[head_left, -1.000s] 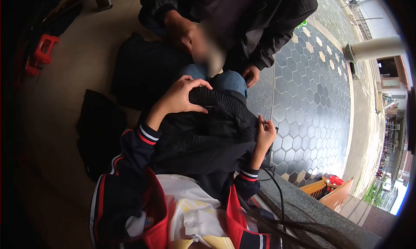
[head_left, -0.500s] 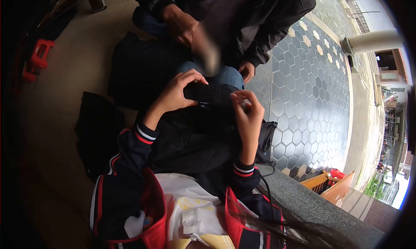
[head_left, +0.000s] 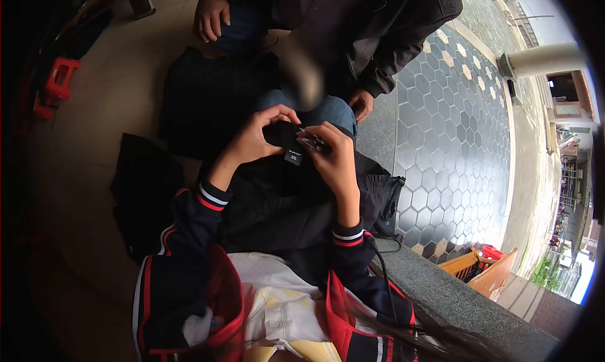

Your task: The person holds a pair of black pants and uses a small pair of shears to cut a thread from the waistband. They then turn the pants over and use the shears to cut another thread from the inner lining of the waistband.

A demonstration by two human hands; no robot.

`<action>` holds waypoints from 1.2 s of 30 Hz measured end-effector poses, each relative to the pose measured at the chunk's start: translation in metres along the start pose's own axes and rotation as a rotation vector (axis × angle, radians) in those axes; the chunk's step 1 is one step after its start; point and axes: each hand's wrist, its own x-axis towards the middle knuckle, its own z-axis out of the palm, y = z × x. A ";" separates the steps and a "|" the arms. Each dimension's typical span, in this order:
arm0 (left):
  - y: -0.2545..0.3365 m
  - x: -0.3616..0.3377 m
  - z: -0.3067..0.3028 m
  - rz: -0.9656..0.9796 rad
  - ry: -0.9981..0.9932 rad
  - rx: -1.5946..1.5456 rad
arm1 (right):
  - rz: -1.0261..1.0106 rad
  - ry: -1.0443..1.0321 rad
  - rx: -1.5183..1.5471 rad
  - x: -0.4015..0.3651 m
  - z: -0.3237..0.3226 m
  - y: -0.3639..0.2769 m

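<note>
Black pants (head_left: pixel 277 204) with an elastic waistband lie across my lap. My left hand (head_left: pixel 252 141) is closed on the waistband, thumb and fingers pinching its folded edge. Beside it hangs a small black label (head_left: pixel 293 156) marked XXL. My right hand (head_left: pixel 337 160) holds small metal thread snips (head_left: pixel 314 142), their pointed blades angled toward the waistband just above the label. The blade tips are close to my left fingertips.
A person in a dark jacket (head_left: pixel 403 28) sits opposite, one hand (head_left: pixel 212 14) on a knee and another hand (head_left: pixel 361 105) lower right. More black cloth (head_left: pixel 148 185) lies left. A red stool (head_left: pixel 60 78), a black bag (head_left: pixel 384 201) and a stone ledge (head_left: pixel 441 292) surround me.
My right hand has moved left to the label, bringing the snips into plain view. The waistband is now bunched rather than stretched. The other person's hand has moved left to the knee.
</note>
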 end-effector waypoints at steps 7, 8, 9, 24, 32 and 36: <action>0.005 -0.002 -0.004 -0.064 -0.135 -0.140 | -0.054 0.004 0.092 -0.003 -0.006 -0.010; 0.006 -0.003 -0.006 -0.077 -0.188 -0.191 | -0.055 0.003 0.092 -0.005 -0.007 -0.010; 0.006 -0.004 -0.007 -0.077 -0.187 -0.190 | -0.067 -0.011 0.084 -0.006 -0.008 -0.010; -0.001 -0.008 -0.005 -0.093 -0.188 -0.242 | -0.050 -0.161 0.162 -0.007 -0.006 -0.002; -0.001 -0.007 -0.005 -0.148 -0.224 -0.275 | -0.010 -0.213 -0.020 -0.008 -0.006 -0.012; -0.002 -0.007 -0.005 -0.102 -0.196 -0.218 | -0.039 -0.106 0.037 -0.010 -0.004 -0.005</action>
